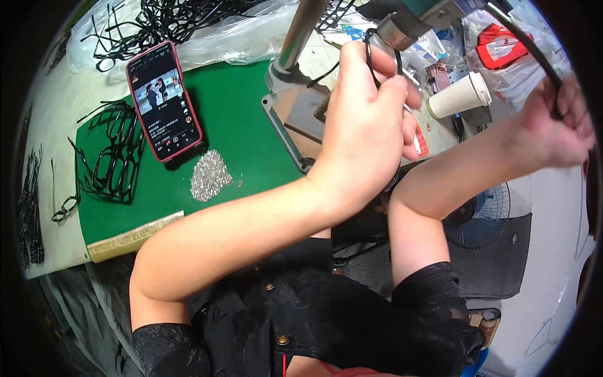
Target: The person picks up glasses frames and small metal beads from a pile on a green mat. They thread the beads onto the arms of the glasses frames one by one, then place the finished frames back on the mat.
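Note:
My left hand [370, 113] is raised beneath the head of a bench press [396, 31], its fingers closed round a black eyeglass frame [369, 60]. Part of that frame is hidden behind the fingers. Over at the far right, my right hand [562, 122] is wrapped round the dark end of the press's lever [534, 50]. The metal column [301, 34] rises from a base plate [308, 122], which my left hand and wrist partly cover. A heap of tiny silvery metal pieces [210, 176] lies on the green mat [245, 94], left of the base.
A phone [164, 103] in a red case leans on the mat, its screen lit. Black eyeglass frames [113, 151] lie left of it, with more piled on plastic [176, 19] behind. A white lidded cup [458, 95] lies tilted at right. Below stands a fan [480, 217].

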{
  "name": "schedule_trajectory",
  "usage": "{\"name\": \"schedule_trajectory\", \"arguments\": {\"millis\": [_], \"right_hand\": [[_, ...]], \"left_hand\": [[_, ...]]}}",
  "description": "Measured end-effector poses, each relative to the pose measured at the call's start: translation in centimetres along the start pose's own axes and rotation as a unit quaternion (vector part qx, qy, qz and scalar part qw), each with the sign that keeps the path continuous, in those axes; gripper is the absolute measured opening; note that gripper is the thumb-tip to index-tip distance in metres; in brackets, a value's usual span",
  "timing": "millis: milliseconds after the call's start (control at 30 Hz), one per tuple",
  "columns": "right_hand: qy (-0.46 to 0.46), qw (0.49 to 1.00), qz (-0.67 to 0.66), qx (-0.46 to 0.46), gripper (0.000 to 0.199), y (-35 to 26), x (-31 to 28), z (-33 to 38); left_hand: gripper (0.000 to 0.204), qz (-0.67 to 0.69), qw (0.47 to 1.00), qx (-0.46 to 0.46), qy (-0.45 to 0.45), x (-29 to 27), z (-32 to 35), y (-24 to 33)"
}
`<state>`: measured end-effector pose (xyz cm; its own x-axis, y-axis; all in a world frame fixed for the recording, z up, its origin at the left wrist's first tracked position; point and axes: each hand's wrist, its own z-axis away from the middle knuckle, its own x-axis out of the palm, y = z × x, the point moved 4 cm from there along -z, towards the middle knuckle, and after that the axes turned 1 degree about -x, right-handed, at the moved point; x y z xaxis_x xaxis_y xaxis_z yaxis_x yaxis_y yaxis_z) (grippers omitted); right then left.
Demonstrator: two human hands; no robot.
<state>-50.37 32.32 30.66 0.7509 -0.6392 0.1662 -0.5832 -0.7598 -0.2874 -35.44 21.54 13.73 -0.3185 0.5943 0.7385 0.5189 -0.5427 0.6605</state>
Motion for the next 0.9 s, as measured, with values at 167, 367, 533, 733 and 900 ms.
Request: {"name": "schedule_trajectory", "arguments": {"millis": [167, 367, 533, 733, 900], "right_hand": [[0.129, 0.991, 0.024, -0.033, 0.053, 0.1, -2.2, 5.1], [0.063, 0.997, -0.041, 0.034, 0.051, 0.0, -2.6, 3.8], [0.008, 0.999, 0.03, 0.012, 0.038, -1.5, 1.6, -0.3], [-0.156, 0.965, 0.175, 0.118, 0.023, 1.0, 7.7, 10.9], [-0.156, 0.91, -0.065, 0.379, 0.013, 2.7, 11.8, 17.6]], "left_hand": [[0.014, -0.043, 0.998, 0.006, -0.038, 0.0, -0.1, -0.5], [0.016, -0.037, 0.999, -0.007, -0.037, -0.2, -0.4, 0.4], [0.018, -0.079, 0.996, -0.005, -0.047, -0.9, -0.3, 2.1], [0.017, -0.3, 0.938, 0.116, -0.125, -4.1, 5.3, 4.2], [0.017, -0.438, 0.871, 0.186, -0.125, -6.3, 7.5, 5.1]]}}
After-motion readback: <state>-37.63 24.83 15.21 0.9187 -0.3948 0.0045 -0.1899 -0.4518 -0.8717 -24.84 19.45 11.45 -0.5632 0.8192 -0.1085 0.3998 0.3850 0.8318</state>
